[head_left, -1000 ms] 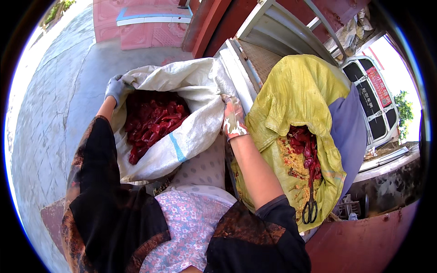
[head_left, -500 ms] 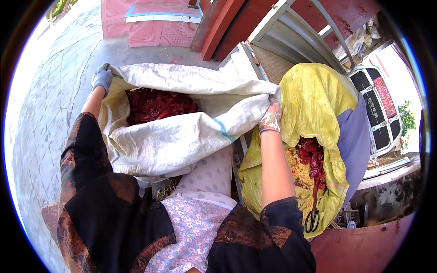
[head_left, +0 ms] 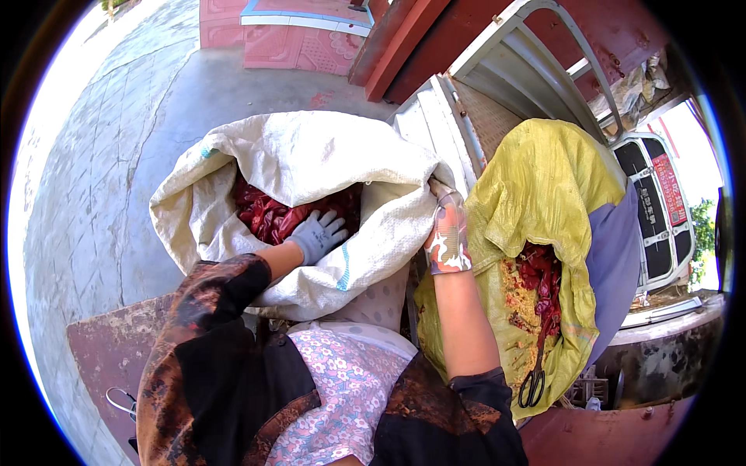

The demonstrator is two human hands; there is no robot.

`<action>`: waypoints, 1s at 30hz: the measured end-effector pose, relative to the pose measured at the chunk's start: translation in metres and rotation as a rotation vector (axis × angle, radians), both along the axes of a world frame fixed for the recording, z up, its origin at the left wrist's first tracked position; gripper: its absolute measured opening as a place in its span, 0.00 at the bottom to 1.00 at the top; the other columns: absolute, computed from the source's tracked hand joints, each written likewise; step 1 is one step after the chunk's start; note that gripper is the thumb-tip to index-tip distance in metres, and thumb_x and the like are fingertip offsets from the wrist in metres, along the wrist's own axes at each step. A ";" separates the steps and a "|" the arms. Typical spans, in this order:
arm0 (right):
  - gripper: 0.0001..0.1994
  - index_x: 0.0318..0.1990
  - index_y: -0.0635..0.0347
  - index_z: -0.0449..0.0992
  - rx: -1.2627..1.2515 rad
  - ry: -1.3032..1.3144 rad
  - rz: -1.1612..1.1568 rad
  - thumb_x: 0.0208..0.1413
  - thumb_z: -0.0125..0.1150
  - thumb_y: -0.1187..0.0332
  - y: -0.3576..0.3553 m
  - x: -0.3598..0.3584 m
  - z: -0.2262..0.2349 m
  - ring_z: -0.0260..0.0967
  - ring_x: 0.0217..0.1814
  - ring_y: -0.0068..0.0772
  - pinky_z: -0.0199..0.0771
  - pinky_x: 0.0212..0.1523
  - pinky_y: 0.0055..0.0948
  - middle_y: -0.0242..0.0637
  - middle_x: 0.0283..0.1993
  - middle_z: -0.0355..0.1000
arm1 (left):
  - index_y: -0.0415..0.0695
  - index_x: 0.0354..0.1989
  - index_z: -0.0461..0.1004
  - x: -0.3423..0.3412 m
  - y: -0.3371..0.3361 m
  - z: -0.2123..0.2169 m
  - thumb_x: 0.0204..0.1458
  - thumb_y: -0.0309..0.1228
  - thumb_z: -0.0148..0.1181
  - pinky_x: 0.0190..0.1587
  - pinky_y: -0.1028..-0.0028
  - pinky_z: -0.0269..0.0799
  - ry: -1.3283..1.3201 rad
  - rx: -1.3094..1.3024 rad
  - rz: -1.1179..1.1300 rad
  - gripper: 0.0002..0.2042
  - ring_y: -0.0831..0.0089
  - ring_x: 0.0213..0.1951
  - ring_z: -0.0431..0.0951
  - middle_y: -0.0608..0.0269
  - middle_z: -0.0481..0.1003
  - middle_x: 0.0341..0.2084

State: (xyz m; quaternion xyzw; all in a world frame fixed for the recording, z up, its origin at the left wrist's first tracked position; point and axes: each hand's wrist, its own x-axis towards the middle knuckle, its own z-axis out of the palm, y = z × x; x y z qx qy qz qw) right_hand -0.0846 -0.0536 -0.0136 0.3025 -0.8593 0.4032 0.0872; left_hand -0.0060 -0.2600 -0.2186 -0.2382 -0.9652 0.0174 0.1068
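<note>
Between the person's knees, on the grey concrete floor, stands a big white woven plastic sack with its mouth rolled open. Dried red chili peppers fill it, visible through the opening. Left hand, in a pale grey knit glove, is inside the sack mouth, fingers spread wide, resting on the peppers; cannot tell if it grips any. Right hand, in a glove patterned red, grey and white, is closed on the sack's right rim, pinching the woven fabric at the edge. Left forearm comes in over the sack's near rim, dark brown mottled sleeve pushed up. A floral pink and white apron covers the lap at the lower centre.

Just right of the white sack, touching it, is a yellow woven plastic sack, also open, with more red peppers and yellowish seeds inside. Black-handled scissors lie in the lower part of that yellow sack, handles toward the person. A blue-grey cloth hangs along the yellow sack's right side. Behind both sacks a white metal frame leans against a red wall. Far right, outdoors, a white vehicle is partly seen. Pink patterned mat lies on the floor at the top.
</note>
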 end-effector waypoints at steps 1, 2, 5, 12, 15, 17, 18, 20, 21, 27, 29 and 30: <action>0.16 0.48 0.70 0.71 -0.049 -0.002 0.030 0.57 0.46 0.69 -0.001 0.003 0.000 0.70 0.45 0.34 0.71 0.46 0.28 0.44 0.46 0.71 | 0.48 0.55 0.65 -0.019 0.002 -0.016 0.51 0.37 0.45 0.57 0.54 0.52 -0.125 -0.050 0.081 0.21 0.56 0.59 0.58 0.57 0.62 0.57; 0.16 0.48 0.70 0.71 -0.346 -0.332 0.047 0.56 0.47 0.68 -0.002 0.002 0.000 0.69 0.46 0.34 0.71 0.45 0.28 0.44 0.45 0.71 | 0.48 0.56 0.65 -0.035 0.008 -0.005 0.51 0.38 0.46 0.59 0.56 0.52 -0.278 -0.164 0.217 0.22 0.57 0.60 0.57 0.56 0.62 0.57; 0.17 0.48 0.70 0.71 -0.717 -0.747 -0.085 0.55 0.49 0.67 -0.006 0.019 0.031 0.69 0.46 0.33 0.70 0.45 0.28 0.44 0.44 0.71 | 0.50 0.54 0.68 -0.076 0.002 -0.017 0.52 0.37 0.46 0.57 0.58 0.59 -0.542 -0.231 0.458 0.20 0.58 0.57 0.64 0.56 0.66 0.55; 0.19 0.53 0.67 0.66 -0.929 -0.786 -0.031 0.54 0.44 0.71 0.020 0.018 0.021 0.67 0.50 0.36 0.68 0.51 0.30 0.45 0.50 0.67 | 0.49 0.53 0.69 0.004 -0.061 -0.044 0.53 0.38 0.46 0.55 0.59 0.61 -1.002 -0.395 0.377 0.19 0.57 0.56 0.66 0.55 0.67 0.55; 0.19 0.52 0.68 0.66 -0.944 -0.736 0.007 0.53 0.44 0.72 0.016 0.027 0.015 0.67 0.50 0.35 0.66 0.52 0.30 0.45 0.48 0.68 | 0.49 0.53 0.69 0.055 -0.112 -0.057 0.54 0.38 0.45 0.55 0.59 0.62 -1.208 -0.334 0.456 0.19 0.58 0.56 0.66 0.55 0.67 0.55; 0.19 0.53 0.66 0.65 -0.920 -0.733 0.027 0.53 0.44 0.73 0.018 0.031 0.013 0.66 0.52 0.36 0.65 0.53 0.30 0.44 0.50 0.67 | 0.49 0.53 0.69 0.074 -0.130 -0.057 0.54 0.38 0.45 0.55 0.59 0.62 -1.256 -0.278 0.508 0.19 0.58 0.56 0.66 0.55 0.67 0.55; 0.20 0.55 0.64 0.64 -0.852 -0.760 0.010 0.53 0.43 0.73 0.020 0.031 0.013 0.64 0.55 0.36 0.64 0.55 0.31 0.43 0.53 0.65 | 0.49 0.53 0.69 0.072 -0.140 -0.054 0.54 0.38 0.45 0.55 0.59 0.62 -1.252 -0.244 0.538 0.19 0.58 0.56 0.66 0.55 0.67 0.55; 0.18 0.53 0.65 0.66 -0.712 -0.730 -0.035 0.53 0.45 0.74 0.024 0.032 0.006 0.64 0.54 0.36 0.64 0.55 0.31 0.43 0.53 0.66 | 0.48 0.53 0.69 0.072 -0.150 -0.046 0.54 0.38 0.45 0.55 0.59 0.62 -1.226 -0.148 0.587 0.19 0.58 0.56 0.66 0.55 0.67 0.55; 0.18 0.53 0.65 0.66 -0.761 -0.774 -0.023 0.53 0.45 0.73 0.028 0.032 0.004 0.64 0.54 0.36 0.65 0.54 0.31 0.43 0.53 0.66 | 0.48 0.53 0.69 0.063 -0.154 -0.039 0.54 0.38 0.45 0.55 0.59 0.62 -1.199 -0.101 0.604 0.19 0.58 0.56 0.66 0.55 0.67 0.55; 0.19 0.53 0.68 0.66 -0.874 -0.836 0.007 0.53 0.48 0.69 0.022 0.041 0.000 0.66 0.52 0.35 0.66 0.53 0.30 0.44 0.51 0.67 | 0.48 0.52 0.69 0.037 -0.169 -0.004 0.54 0.38 0.45 0.54 0.60 0.63 -1.062 0.220 0.655 0.18 0.58 0.56 0.66 0.55 0.67 0.55; 0.20 0.52 0.68 0.67 -0.882 -0.844 -0.014 0.52 0.49 0.69 0.019 0.038 0.001 0.65 0.52 0.36 0.65 0.53 0.30 0.45 0.51 0.67 | 0.48 0.52 0.69 0.029 -0.172 0.004 0.55 0.39 0.44 0.54 0.60 0.63 -1.037 0.268 0.658 0.18 0.58 0.56 0.66 0.56 0.66 0.55; 0.20 0.51 0.69 0.68 -0.789 -0.807 -0.019 0.52 0.49 0.68 0.016 0.037 0.003 0.66 0.52 0.36 0.65 0.53 0.29 0.45 0.50 0.68 | 0.48 0.52 0.69 0.026 -0.173 0.006 0.55 0.39 0.44 0.54 0.60 0.63 -1.033 0.285 0.663 0.18 0.58 0.56 0.66 0.56 0.66 0.55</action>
